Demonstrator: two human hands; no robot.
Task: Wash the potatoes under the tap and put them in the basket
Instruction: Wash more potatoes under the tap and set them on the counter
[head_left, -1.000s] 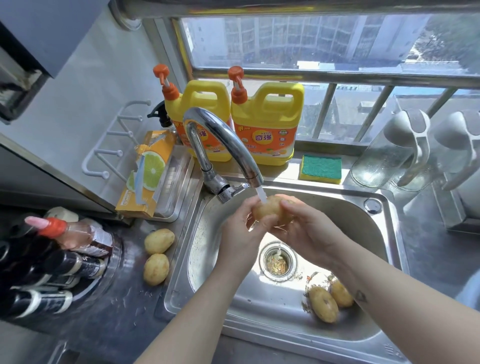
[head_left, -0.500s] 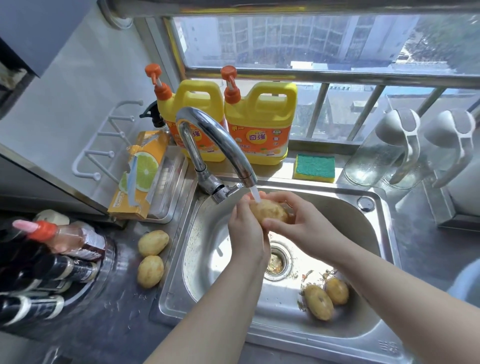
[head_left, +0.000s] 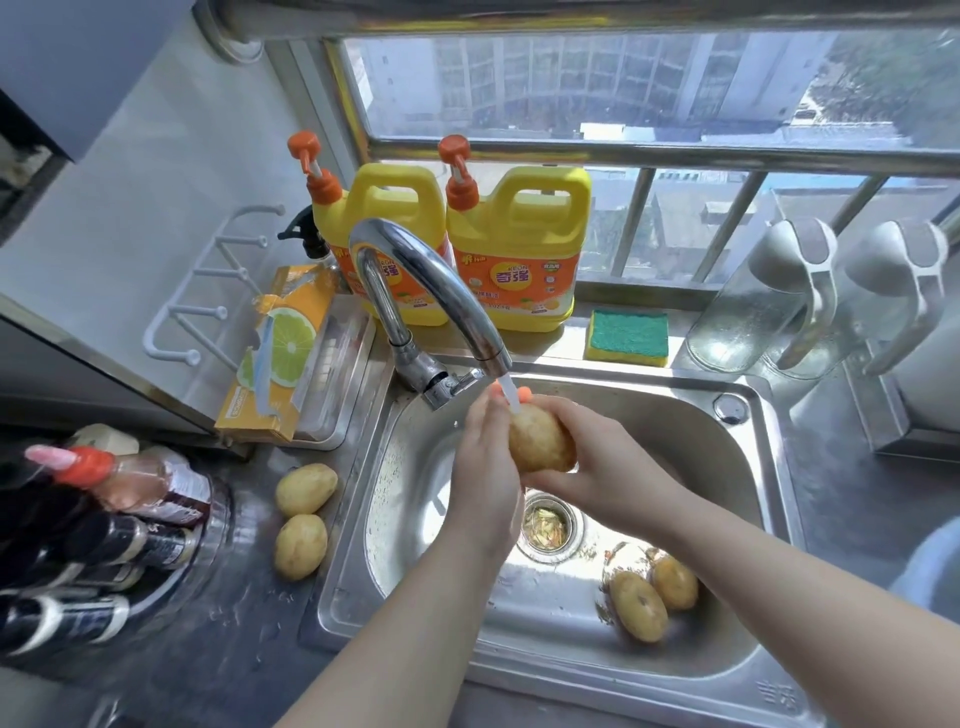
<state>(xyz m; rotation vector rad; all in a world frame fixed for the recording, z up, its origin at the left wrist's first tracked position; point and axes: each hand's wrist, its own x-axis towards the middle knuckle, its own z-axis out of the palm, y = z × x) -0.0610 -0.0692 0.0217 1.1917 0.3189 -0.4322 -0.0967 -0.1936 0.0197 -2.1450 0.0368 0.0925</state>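
Water from the curved chrome tap runs onto an oval yellow-brown potato held over the stainless steel sink, so washing is the step in hand. The right hand cups it from below with curled fingers, and the left hand wraps its other side. Next, I judge, it needs turning and then carrying to the basket, which is not in view. Two sink potatoes and two counter potatoes wait.
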